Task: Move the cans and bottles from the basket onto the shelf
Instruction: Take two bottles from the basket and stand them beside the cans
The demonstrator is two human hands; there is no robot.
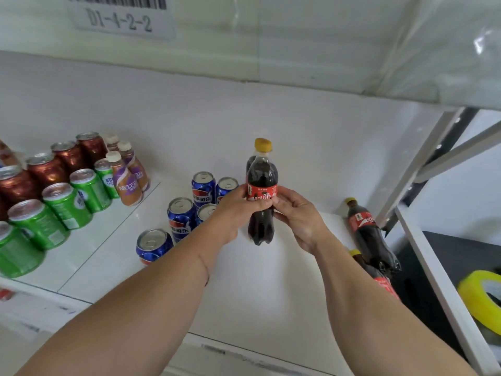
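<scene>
both hands meet on one cola bottle [262, 185] standing upright near the middle of the white shelf [271, 280], its yellow cap up and its base on or just above the shelf board; the view does not settle which. the left hand [238, 210] wraps the bottle from the left at the red label, its grip curled round the body, and the right hand [296, 213] pinches the same label from the right with fingertips and thumb, so both grips are clenched on this bottle. just behind it there seems to be a second dark bottle, mostly hidden. to the left of the held bottle stands a cluster of blue cans [181, 218], partly covered by the left wrist, with one more blue can nearer the shelf's front edge. further left, on a glass-like panel toward the shelf's left end, stand rows of green cans [65, 202] and dark red cans [46, 169], with a few small coffee bottles [127, 183] with white caps behind them. at the shelf's right edge two more cola bottles [366, 234] stand close together, the nearer one partly hidden by the right forearm. beyond that edge, lower down, a roll of yellow tape [479, 297] lies on a dark surface. a barcode label [119, 17] is fixed above.
</scene>
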